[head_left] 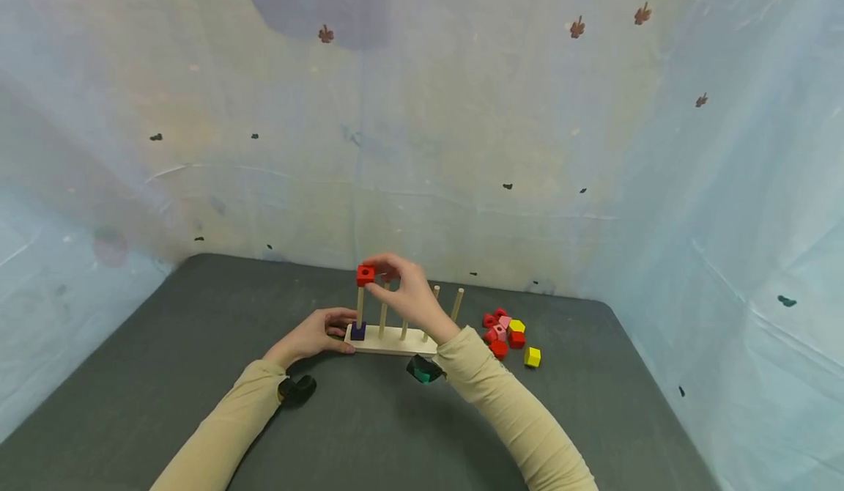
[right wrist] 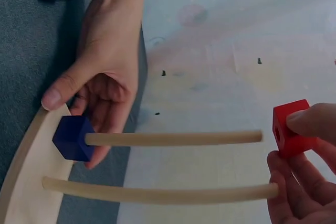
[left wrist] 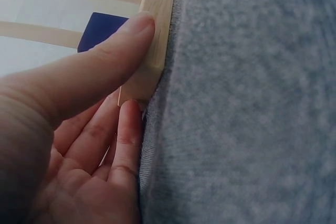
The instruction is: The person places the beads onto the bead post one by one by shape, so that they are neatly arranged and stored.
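Note:
My right hand [head_left: 414, 299] pinches a red cube block [head_left: 365, 278] with a round hole through it, between thumb and fingers. In the right wrist view the red block [right wrist: 282, 116] is just off the tip of the leftmost wooden peg [right wrist: 173, 139]. A dark blue cube block [right wrist: 74, 137] sits at the foot of that peg. My left hand [head_left: 313, 336] grips the left end of the pale wooden peg base [head_left: 394, 342]. Its thumb [left wrist: 123, 38] lies along the front edge, with the fingers behind the end. Several more pegs rise from the base, partly hidden by my right hand.
To the right of the base lies a loose group of red, pink and yellow blocks [head_left: 499, 349], with one yellow block [head_left: 532, 357] slightly apart. The dark table [head_left: 343, 432] ends at a pale patterned curtain [head_left: 422, 146] behind and at both sides.

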Tool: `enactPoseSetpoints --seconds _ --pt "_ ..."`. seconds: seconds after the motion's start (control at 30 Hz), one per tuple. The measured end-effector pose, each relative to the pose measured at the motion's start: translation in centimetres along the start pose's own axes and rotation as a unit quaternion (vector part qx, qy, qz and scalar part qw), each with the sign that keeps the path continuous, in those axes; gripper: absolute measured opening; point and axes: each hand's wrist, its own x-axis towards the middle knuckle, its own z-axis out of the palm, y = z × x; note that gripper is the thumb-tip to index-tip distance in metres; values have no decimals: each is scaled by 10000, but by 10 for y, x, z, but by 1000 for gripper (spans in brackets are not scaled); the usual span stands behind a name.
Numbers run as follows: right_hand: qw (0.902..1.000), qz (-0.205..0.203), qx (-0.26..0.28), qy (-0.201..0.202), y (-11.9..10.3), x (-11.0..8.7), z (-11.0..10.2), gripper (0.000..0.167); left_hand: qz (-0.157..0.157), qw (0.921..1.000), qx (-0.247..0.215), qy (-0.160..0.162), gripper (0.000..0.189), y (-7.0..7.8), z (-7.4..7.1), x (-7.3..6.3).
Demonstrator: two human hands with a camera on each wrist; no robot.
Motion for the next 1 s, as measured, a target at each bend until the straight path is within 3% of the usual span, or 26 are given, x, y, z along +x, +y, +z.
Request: enactPoseSetpoints --seconds 0.47,0.63,0.83,1.0 --pt "9965 565 339 517 9 -3 29 33 -85 10000 27 -42 74 1 0 -1" --pt "9895 1033 473 897 12 -12 44 38 -216 9998 9 -3 74 -1 1 -2" --pt "9747 1607 1001 1190 20 -19 55 40 -310 9995 -58 66 73 1 2 0" --pt "9738 1755 850 1167 32 -27 63 29 -404 9991 -1 102 72 2 3 1"
